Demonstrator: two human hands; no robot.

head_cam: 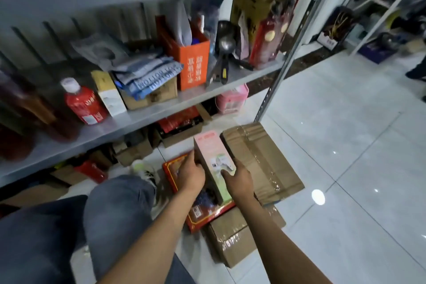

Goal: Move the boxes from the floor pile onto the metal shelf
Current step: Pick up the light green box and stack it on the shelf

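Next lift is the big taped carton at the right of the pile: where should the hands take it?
Grip the taped carton by its two long side edges, one hand on each, coming from above. It lies flat and wide, tilted on another carton, and its glossy taped top offers no hold.

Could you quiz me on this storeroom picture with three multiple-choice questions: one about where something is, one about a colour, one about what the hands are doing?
1. Where does the red bottle with the white cap stand?
A. on the metal shelf
B. on the floor tiles
C. on the brown cardboard box

2. What colour is the tall open box with white lettering on the shelf?
A. green
B. orange
C. black

3. What are the two hands doing?
A. both hang idle
B. only one touches a box
C. both hold the pink box

Answers:
1 A, it stands near the shelf's front edge.
2 B, its sides are bright orange.
3 C, the left hand and right hand grip the box from either side above the floor pile.
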